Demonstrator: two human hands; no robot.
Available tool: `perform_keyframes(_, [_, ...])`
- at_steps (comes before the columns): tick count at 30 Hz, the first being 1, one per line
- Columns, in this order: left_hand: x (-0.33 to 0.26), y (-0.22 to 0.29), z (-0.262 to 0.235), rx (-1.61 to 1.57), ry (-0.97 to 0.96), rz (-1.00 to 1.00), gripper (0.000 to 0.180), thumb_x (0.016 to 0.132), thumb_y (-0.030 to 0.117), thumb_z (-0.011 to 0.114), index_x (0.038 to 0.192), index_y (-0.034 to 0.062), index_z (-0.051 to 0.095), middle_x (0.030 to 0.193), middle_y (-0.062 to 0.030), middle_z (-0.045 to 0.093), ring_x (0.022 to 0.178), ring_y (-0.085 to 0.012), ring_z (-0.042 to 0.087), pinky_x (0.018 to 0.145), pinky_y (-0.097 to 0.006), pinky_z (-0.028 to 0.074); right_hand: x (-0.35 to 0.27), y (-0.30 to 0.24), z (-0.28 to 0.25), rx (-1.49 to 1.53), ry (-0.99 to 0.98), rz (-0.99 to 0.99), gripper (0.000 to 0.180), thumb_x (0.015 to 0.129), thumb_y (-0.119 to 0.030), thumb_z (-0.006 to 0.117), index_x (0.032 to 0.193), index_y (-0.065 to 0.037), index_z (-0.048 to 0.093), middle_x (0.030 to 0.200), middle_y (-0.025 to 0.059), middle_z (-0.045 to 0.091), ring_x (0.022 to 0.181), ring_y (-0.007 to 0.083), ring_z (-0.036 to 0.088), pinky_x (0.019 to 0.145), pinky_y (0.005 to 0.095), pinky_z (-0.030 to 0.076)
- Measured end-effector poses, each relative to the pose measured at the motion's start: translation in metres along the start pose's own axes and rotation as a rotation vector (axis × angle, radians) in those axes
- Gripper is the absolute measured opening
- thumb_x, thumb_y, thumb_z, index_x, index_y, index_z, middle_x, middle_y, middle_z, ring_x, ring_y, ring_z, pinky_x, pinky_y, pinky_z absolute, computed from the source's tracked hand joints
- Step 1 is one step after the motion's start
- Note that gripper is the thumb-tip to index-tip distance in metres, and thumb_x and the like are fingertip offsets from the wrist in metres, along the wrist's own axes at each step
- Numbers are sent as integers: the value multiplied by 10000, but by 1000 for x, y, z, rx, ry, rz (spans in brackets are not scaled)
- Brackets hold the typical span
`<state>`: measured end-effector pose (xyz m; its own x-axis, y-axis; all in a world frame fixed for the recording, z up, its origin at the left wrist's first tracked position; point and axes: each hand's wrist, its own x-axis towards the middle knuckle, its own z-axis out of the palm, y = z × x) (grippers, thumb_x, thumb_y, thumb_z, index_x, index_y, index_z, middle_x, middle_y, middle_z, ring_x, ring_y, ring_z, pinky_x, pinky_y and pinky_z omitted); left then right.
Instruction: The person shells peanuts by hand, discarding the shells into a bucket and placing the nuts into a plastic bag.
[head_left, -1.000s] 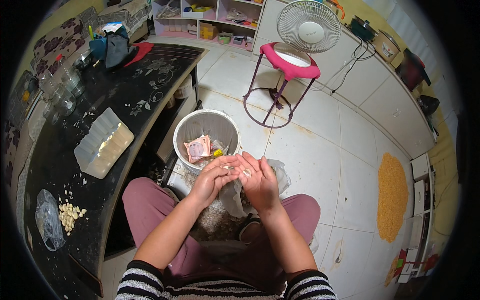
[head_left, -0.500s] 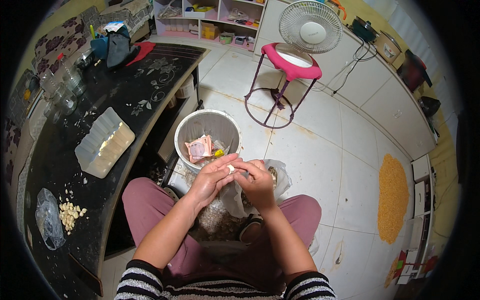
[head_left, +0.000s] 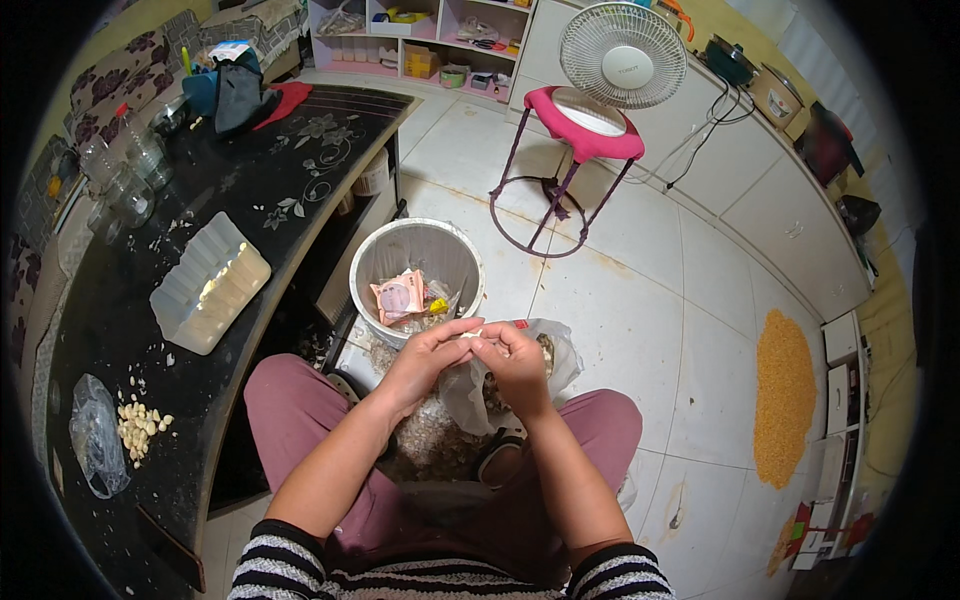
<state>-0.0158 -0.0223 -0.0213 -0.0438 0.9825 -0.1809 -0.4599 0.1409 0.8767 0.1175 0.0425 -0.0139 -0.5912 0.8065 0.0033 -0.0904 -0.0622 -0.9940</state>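
Note:
Just in front of the bin, my left hand and my right hand meet fingertip to fingertip. Between them they pinch a small pale piece, which looks like a garlic clove, mostly covered by the fingers. Beneath my right hand a translucent plastic bag stands open, with brownish bits inside. Between my legs lies a heap of papery skins. The grey bin beyond my hands holds a pink packet and other litter.
On the black table at left are a ribbed plastic box with pale pieces, a pile of peeled cloves, a crumpled clear bag and glass jars. A fan rests on a pink stool. Yellow grain covers floor at right.
My fingers have drawn closer together around the pale clove, which now shows less. My right hand's fingers have curled in, and both arms keep nearly the same place.

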Motion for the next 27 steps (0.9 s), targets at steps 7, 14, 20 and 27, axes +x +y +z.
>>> perform_keyframes(7, [0, -2, 3, 260, 78, 182, 320, 786, 41, 593, 1099, 9, 536, 1015, -32, 516, 854, -79, 510, 778, -207, 413, 4, 8, -4, -88, 49, -88, 129, 820, -122, 542, 836, 3, 570, 687, -20, 548, 621, 18, 464, 567, 163, 373])
perform_keyframes(14, [0, -5, 3, 335, 128, 308, 271, 759, 9, 617, 1027, 10, 580, 962, -25, 516, 828, -61, 503, 707, -176, 418, 0, -7, -1, 96, 21, 189, 145, 837, -182, 522, 855, -39, 540, 517, -72, 398, 412, 1, 294, 386, 164, 218])
perform_keyframes(20, [1, -5, 2, 358, 141, 311, 256, 785, 38, 598, 1039, 14, 581, 966, -33, 529, 845, -77, 520, 730, -193, 429, 1, -7, -4, 299, -26, 260, 153, 846, -168, 505, 892, -22, 515, 503, -61, 385, 391, 9, 288, 375, 164, 223])
perform_keyframes(27, [0, -1, 8, 251, 107, 238, 255, 835, 52, 527, 1083, -5, 543, 970, -71, 562, 874, -113, 556, 779, -229, 445, 1, -1, -5, 306, -9, 221, 145, 832, -175, 520, 855, -32, 511, 607, -27, 486, 407, 15, 312, 377, 171, 239])
